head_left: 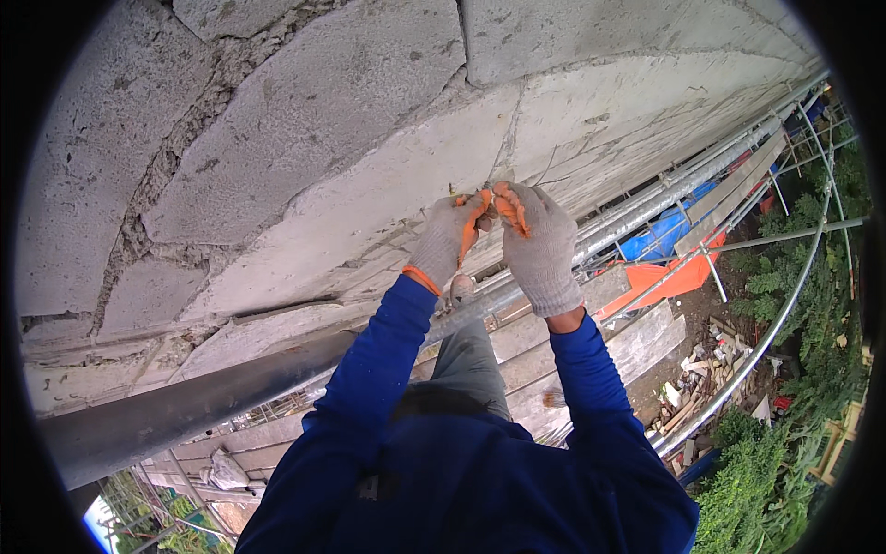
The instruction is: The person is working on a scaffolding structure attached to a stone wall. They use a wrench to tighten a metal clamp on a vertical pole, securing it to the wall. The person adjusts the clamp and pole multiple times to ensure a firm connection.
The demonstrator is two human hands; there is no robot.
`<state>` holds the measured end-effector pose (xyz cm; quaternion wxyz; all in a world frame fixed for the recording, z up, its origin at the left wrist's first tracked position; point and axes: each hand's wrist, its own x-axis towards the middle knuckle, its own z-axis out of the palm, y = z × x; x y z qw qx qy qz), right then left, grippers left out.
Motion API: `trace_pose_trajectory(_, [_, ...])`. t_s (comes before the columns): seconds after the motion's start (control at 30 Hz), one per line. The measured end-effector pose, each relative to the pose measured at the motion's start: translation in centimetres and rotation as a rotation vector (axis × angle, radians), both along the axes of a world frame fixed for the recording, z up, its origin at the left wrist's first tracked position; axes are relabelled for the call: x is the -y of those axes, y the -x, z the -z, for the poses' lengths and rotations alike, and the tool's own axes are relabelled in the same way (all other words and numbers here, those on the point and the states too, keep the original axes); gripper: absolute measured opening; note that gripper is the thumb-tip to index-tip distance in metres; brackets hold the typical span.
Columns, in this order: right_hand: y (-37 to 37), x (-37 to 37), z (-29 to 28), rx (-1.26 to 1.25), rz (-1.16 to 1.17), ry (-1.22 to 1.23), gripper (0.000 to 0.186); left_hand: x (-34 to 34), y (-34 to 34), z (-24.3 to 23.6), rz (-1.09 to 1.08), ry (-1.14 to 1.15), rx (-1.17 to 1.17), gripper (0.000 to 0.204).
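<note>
Both my hands are raised close together against a pale stone-faced wall (323, 129). My left hand (445, 235) wears a grey knit glove with orange-coated fingers, and those fingers are pinched together. Beside it my right hand (540, 249), in a matching glove, is closed in the same way, its fingertips nearly meeting the left ones. Whatever lies between the fingertips is too small and covered to name. A thin dark wire-like strand (550, 164) sticks up just beyond my right hand, near a joint (506, 148) in the wall.
A thick metal pipe (203, 397) crosses below my arms along the wall. Scaffold planks (637, 346) lie beneath me. Curved scaffold tubes (803, 277), an orange sheet (674, 277) and a blue sheet (660, 235) are at right. Far below are scrap wood (701, 374) and green plants (766, 480).
</note>
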<state>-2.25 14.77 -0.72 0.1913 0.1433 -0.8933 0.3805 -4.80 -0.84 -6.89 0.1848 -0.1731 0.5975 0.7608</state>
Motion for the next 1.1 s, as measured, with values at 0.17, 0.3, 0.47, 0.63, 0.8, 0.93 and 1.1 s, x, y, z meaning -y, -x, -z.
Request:
trace_pose_trajectory(0.17, [4.9,1.6,-3.9,-0.04,-0.2,-0.488,0.022,-1.8,-1.4,0.3,-0.251,-0.118,-0.198,0.015])
trace_pose_trajectory(0.3, [7.9,3.4,-5.1,-0.107,-0.434,-0.688,0.018,-2.1,-2.9,-0.5,-0.199,0.225,-0.325,0.023])
trace_pose_trajectory(0.47, [12.1,7.8,-4.7,-0.125,-0.798,-0.941,0.006,-3.0,-2.3,-1.0,-0.24,0.516,-0.415,0.027])
trace_pose_trajectory(0.63, [14.4,9.8,1.7,-0.058,-0.9,-0.837,0.004,-3.9,-1.0,-0.3,-0.343,0.241,-0.355,0.033])
trace_pose_trajectory(0.8, [9.1,9.0,-4.8,0.064,-0.76,-1.041,0.016,-0.8,0.1,0.2,-0.28,-0.26,0.077,0.013])
trace_pose_trajectory(0.93, [1.1,0.4,-5.2,0.116,-0.977,-0.242,0.036,-0.4,-0.3,-1.6,-0.289,-0.632,0.331,0.032])
trace_pose_trajectory(1.1, [1.1,-6.8,4.7,1.151,-0.669,0.836,0.037,1.2,2.0,-0.3,0.234,-0.454,0.322,0.038])
